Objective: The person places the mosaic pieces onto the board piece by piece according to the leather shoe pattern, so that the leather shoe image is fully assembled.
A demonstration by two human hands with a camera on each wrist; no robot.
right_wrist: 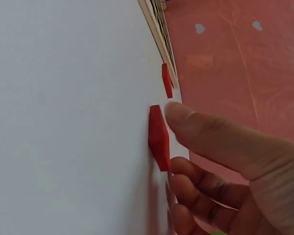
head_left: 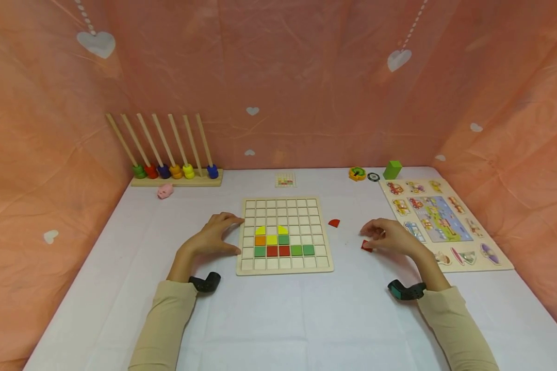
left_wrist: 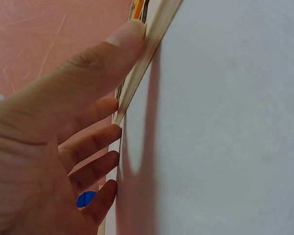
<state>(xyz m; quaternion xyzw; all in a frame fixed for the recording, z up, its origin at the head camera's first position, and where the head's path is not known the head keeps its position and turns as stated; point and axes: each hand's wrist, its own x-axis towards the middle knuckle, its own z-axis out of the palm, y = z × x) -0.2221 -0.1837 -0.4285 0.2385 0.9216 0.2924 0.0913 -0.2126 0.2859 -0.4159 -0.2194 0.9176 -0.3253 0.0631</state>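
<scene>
A wooden grid board (head_left: 284, 272) holds yellow rounded pieces along with orange, yellow, green and red squares. My left hand (head_left: 213, 236) is at its left edge; in the left wrist view the thumb (left_wrist: 130, 36) rests against the board's side (left_wrist: 154, 41), the other fingers extended. My right hand (head_left: 390, 236) is over a red piece (head_left: 366, 246) right of the board. In the right wrist view, thumb tip (right_wrist: 179, 115) and bent fingers are right at that red piece (right_wrist: 158, 137), with a gap between thumb and forefinger. A red quarter-circle piece (head_left: 334, 223) lies nearer the board.
Behind the board lies a small pattern card (head_left: 285, 180). A wooden peg rack (head_left: 176, 182) with coloured beads and a pink pig figure (head_left: 165, 191) are back left. Back right are a green block (head_left: 392, 170), round toys and a picture puzzle board (head_left: 485, 263).
</scene>
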